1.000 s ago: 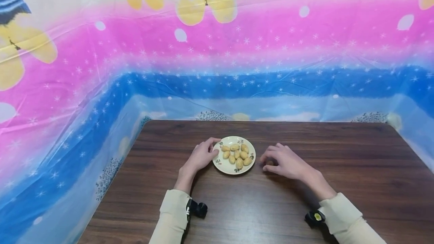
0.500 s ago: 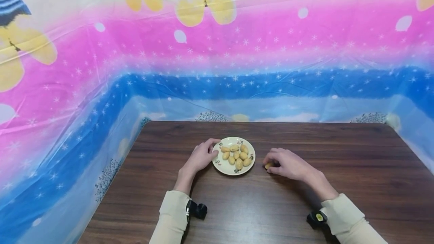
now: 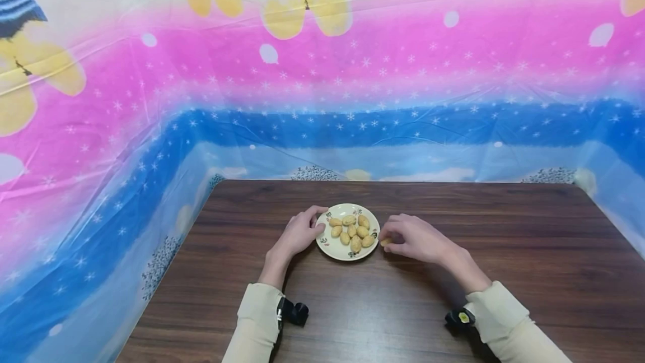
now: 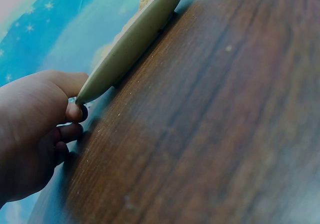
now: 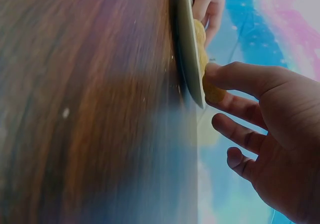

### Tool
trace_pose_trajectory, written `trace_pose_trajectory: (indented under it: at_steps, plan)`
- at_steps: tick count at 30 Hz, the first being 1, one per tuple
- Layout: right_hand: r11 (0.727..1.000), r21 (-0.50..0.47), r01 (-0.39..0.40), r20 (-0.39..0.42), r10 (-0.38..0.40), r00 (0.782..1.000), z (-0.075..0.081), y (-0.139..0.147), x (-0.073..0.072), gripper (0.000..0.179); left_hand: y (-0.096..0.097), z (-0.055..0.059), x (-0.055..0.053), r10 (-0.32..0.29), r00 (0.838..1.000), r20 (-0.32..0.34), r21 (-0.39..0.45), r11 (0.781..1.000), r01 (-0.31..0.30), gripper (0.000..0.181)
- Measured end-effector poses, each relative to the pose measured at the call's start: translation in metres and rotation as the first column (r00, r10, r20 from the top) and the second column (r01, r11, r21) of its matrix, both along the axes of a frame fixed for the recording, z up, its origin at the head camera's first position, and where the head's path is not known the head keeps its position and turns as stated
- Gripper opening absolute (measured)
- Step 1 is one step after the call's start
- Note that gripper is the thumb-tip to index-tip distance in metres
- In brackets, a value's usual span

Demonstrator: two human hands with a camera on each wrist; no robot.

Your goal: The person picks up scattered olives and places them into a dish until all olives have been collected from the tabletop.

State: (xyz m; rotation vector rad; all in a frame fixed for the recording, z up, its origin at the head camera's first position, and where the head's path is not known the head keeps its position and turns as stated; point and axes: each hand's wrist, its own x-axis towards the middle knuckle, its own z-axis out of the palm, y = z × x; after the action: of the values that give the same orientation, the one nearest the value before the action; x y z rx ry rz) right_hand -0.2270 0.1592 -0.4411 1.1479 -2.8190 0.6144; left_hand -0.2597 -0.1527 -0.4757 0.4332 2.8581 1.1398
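Note:
A pale round plate [image 3: 333, 250] with small printed motifs holds several oval tan nut-like pieces [image 3: 351, 231]. At its left rim, my left hand [image 3: 297, 231] grips the edge; in the left wrist view the thumb lies over the rim [image 4: 120, 58] with a finger beneath. My right hand [image 3: 420, 238] is just off the plate's right edge and pinches one more tan oval piece [image 5: 215, 90] between thumb and forefinger. Its other fingers stay loosely bent, holding nothing. The exact kind of the pieces is unclear.
The plate stands on a dark wood-grain table [image 3: 342, 307]. Behind and to the left hangs a pink and blue patterned cloth [image 3: 322, 83]. A black strapped camera [image 3: 293, 311] sits on the left wrist, and another wrist camera [image 3: 459, 318] on the right.
My right hand has taken hold of the tan piece from the table and moved left with it, close to the plate. The left hand and plate have stayed put.

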Motion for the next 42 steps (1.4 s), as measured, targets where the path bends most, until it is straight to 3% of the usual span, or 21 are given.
trace_pose_trajectory:
  at_steps: [26,42]
  plan:
    - [0.994,-0.046,-0.101,0.0,0.101,0.995,0.011,-0.042,-0.004,0.015,0.0,0.0,0.0,-0.001,1.0,-0.007,-0.005,1.0,0.001,0.04]
    - [0.983,-0.037,-0.179,-0.023,0.179,0.984,0.007,-0.074,-0.011,0.017,0.0,-0.001,-0.001,0.004,1.0,-0.014,-0.019,1.0,-0.005,0.041]
